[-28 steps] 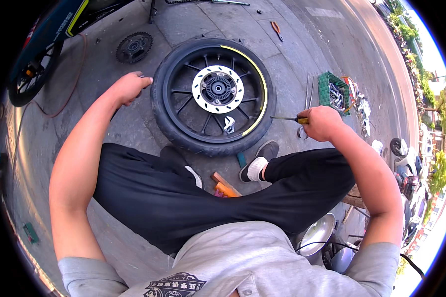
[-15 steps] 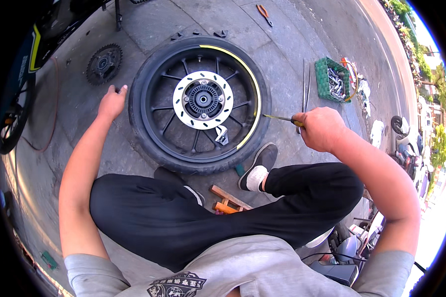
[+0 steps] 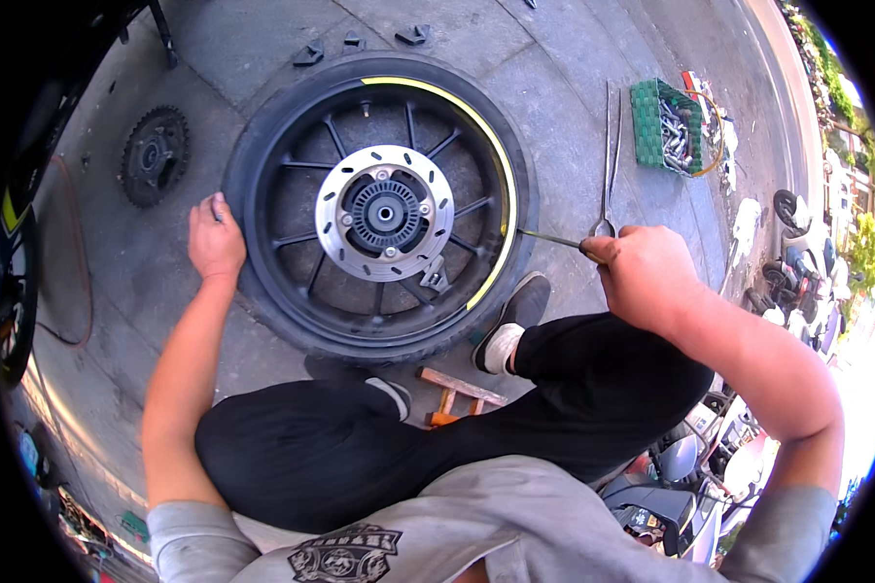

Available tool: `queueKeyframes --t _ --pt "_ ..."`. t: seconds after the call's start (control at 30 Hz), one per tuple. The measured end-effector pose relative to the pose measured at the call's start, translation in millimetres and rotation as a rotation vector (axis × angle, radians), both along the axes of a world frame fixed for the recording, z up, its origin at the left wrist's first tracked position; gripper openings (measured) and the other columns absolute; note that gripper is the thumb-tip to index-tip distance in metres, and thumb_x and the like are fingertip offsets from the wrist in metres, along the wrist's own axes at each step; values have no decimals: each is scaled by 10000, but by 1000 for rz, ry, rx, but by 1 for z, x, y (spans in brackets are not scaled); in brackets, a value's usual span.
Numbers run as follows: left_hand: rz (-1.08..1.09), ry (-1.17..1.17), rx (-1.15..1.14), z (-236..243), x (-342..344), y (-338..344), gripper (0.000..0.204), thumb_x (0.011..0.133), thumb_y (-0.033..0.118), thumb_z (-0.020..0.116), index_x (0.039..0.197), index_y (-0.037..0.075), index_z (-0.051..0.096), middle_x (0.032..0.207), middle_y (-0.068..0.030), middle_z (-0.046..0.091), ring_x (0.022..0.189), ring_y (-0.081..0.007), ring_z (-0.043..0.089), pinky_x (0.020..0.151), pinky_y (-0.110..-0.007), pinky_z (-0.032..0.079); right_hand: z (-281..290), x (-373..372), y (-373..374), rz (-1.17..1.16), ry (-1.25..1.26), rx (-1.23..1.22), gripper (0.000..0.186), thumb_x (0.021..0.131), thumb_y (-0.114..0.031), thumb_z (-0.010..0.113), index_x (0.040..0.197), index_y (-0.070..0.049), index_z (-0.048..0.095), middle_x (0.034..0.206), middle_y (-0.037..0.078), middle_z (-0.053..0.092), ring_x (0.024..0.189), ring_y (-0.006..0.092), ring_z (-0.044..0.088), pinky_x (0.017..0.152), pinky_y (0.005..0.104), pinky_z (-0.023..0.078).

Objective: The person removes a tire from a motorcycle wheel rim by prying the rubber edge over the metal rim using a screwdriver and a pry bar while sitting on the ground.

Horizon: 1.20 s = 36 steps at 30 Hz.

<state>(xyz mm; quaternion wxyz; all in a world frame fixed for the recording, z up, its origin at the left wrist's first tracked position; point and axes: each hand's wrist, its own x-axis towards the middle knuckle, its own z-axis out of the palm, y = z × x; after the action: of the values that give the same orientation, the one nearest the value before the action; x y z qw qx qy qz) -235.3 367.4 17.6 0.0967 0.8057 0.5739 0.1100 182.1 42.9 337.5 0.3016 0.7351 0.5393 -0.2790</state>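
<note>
A motorcycle wheel (image 3: 386, 284) with a black tire (image 3: 262, 291) lies flat on the ground in front of me, brake disc (image 3: 332, 243) facing up. In my right hand (image 3: 648, 274) is a screwdriver (image 3: 552, 237), gripped by its handle. Its thin shaft points left, and the tip meets the wheel at the right edge of the rim, beside the yellow stripe. Closed fingers form my left hand (image 3: 216, 238), close by the tire's left side. A small dark bit shows at those fingers, too little to name. An adjustable wrench (image 3: 435, 276) lies on the wheel near the disc.
A toothed sprocket (image 3: 156, 155) lies to the left. Several black rubber blocks (image 3: 413, 35) sit beyond the tire. At right stand long metal tire levers (image 3: 613, 146) and a green basket (image 3: 648, 126) of metal tools. A wooden stool (image 3: 462, 385) is between my legs; parked motorcycles (image 3: 792, 272) are far right.
The view has shifted, and the wheel appears closer. The screwdriver's tip has come against the rim edge. My left hand's fingers have curled in, nearer the tire.
</note>
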Motion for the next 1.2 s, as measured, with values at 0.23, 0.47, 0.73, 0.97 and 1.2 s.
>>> queueKeyframes --t 0.23,0.47,0.73,0.97,1.2 --pt "-43 34 -8 14 17 -14 451 1066 494 618 1306 119 689 1192 -163 676 1071 -414 704 872 -519 589 26 30 19 -40 24 -37 336 938 -266 697 1256 -221 798 977 137 802 940 377 770 871 503 619" --pt "-32 34 -62 28 24 -3 430 1083 479 592 1272 96 644 1197 -201 647 1062 -454 693 869 -552 580 30 33 123 19 -78 324 364 964 -238 660 1304 -179 776 1033 187 799 969 401 766 909 498 612" --pt "-11 -48 -113 23 19 -8 439 1077 462 611 1273 69 631 1233 -217 626 1060 -477 685 851 -553 577 14 49 139 29 -56 168 359 955 -205 656 1287 -145 776 1005 201 793 967 407 761 877 510 614" --pt "-57 -52 -128 21 17 -2 404 1082 383 622 1310 50 610 1264 -218 614 1086 -478 665 884 -542 566 20 59 119 142 -60 123 352 953 -147 704 1301 -155 754 850 133 720 815 336 758 725 466 607" --pt "-81 -68 -199 20 17 -4 404 1083 309 621 1342 0 596 1268 -252 599 1140 -488 630 959 -527 536 8 77 130 141 -11 85 388 906 -123 726 1293 -145 732 861 126 708 810 322 749 702 456 594"
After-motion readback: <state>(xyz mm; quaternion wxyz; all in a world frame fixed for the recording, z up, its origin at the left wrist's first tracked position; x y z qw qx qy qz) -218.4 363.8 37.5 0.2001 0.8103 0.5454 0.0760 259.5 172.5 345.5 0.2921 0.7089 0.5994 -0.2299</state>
